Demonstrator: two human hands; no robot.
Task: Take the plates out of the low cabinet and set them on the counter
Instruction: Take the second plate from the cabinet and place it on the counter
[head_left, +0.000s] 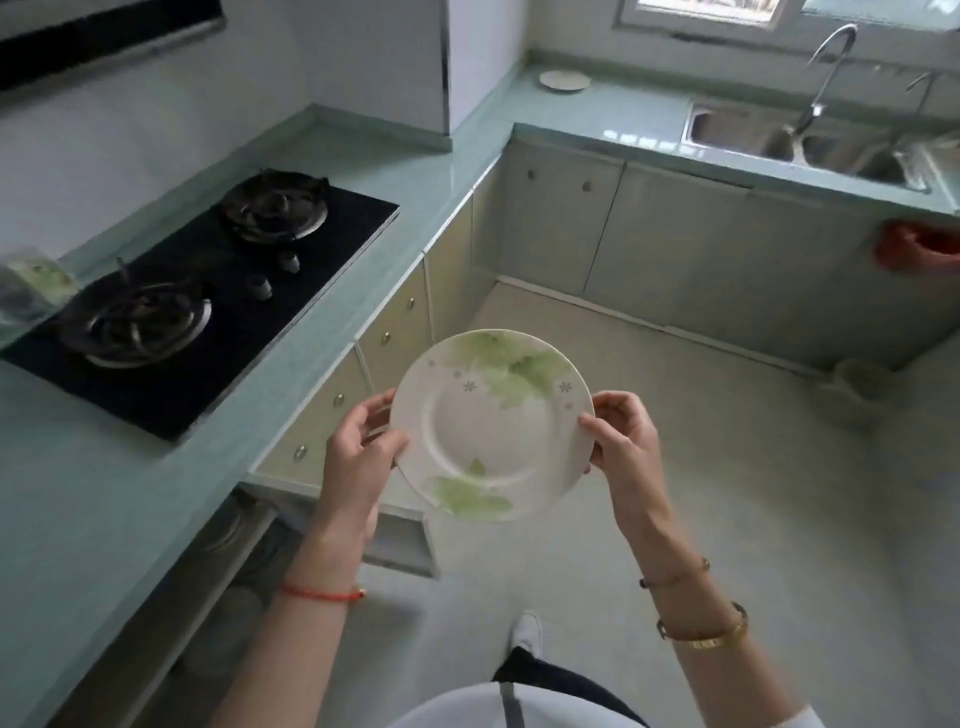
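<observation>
In the head view you hold a white plate (491, 423) with green leaf prints in the lower middle of the frame, over the pale floor (753, 493), clear of every surface. Your left hand (358, 457) grips its left rim, thumb on top and fingers curled beneath. Your right hand (621, 441) pinches the right rim the same way. The plate tilts slightly, its face turned up toward you.

At the lower left, just below your left forearm, the low cabinet (244, 561) stands open under the edge of the counter (104, 493); its inside is dark and too blurred to read. The pale green counter runs up the left side and carries a black gas hob (197, 291) with two burners.

In the upper middle, a second plate (564, 80) lies on the far stretch of counter. To its right, in the upper right corner, sits a steel sink (753, 132) with a curved faucet (831, 67).

A red cord (322, 592) circles your left wrist, and gold bracelets (706, 631) your right.
</observation>
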